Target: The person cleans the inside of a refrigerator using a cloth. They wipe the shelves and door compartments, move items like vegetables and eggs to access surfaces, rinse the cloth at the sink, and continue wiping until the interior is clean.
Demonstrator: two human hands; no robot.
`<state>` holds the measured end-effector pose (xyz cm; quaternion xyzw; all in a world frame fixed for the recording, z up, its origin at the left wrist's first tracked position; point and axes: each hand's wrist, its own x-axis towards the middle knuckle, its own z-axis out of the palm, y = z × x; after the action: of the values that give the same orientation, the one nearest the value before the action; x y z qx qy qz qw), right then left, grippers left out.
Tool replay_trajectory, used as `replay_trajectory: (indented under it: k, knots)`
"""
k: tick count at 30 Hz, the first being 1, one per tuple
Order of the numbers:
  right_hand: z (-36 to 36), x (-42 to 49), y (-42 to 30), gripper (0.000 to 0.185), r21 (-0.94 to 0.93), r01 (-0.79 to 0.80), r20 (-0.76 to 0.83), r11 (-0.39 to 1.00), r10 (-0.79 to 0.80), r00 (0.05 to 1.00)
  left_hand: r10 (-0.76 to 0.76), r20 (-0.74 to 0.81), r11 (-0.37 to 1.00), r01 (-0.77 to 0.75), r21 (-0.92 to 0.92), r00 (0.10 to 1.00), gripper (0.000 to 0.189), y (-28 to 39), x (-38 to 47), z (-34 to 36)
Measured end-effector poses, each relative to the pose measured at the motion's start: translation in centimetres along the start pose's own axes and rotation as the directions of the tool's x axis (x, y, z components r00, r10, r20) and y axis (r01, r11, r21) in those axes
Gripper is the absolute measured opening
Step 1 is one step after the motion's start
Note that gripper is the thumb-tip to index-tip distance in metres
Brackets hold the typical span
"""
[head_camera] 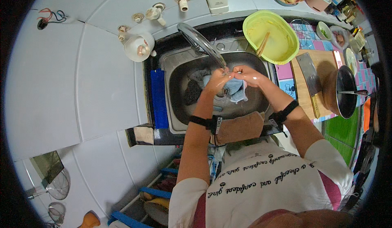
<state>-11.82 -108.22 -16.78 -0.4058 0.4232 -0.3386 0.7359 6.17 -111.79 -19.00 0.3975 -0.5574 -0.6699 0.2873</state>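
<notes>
Over the stainless steel sink, both my hands are wet and close together below the curved metal faucet. My left hand and my right hand meet at the fingertips, pinching a light blue wet cloth that hangs down between them towards the drain. More bluish-grey fabric shows behind my left hand. A dark mesh-like scrubber lies in the basin on the left. A brown cloth hangs over the sink's front edge, between my forearms.
A green basin holding chopsticks overlaps the sink's back right corner. On the right, a cleaver and a dark pan with a utensil rest on a wooden cutting board. A white container hangs at the left wall.
</notes>
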Motion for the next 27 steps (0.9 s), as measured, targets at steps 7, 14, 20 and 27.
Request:
replay_trajectory:
  k: [7, 14, 20, 27]
  knots:
    - [-1.3, -0.1, 2.1, 0.018, -0.119, 0.148, -0.233, 0.982, -0.172, 0.957, 0.131, -0.448, 0.989, -0.083, 0.125, 0.884, 0.018, 2.7, -0.6, 0.8]
    - [3.2, 3.1, 4.3, 0.037, 0.151, 0.149, -0.481, 0.977, -0.059, 0.875, 0.365, -0.601, 0.922, -0.185, 0.341, 0.711, 0.027, 2.8, 1.2, 8.0]
    - [2.4, 3.9, 5.1, 0.042, -0.112, -0.100, -0.499, 0.989, 0.031, 0.866, 0.502, -0.611, 0.799, -0.057, 0.599, 0.612, 0.030, 0.1, 2.2, 7.6]
    - [2.1, 2.7, 3.5, 0.046, 0.400, 0.032, -0.488, 0.916, 0.183, 0.854, 0.118, -0.355, 0.956, -0.009, 0.292, 0.927, 0.039, -0.8, 1.0, 3.0]
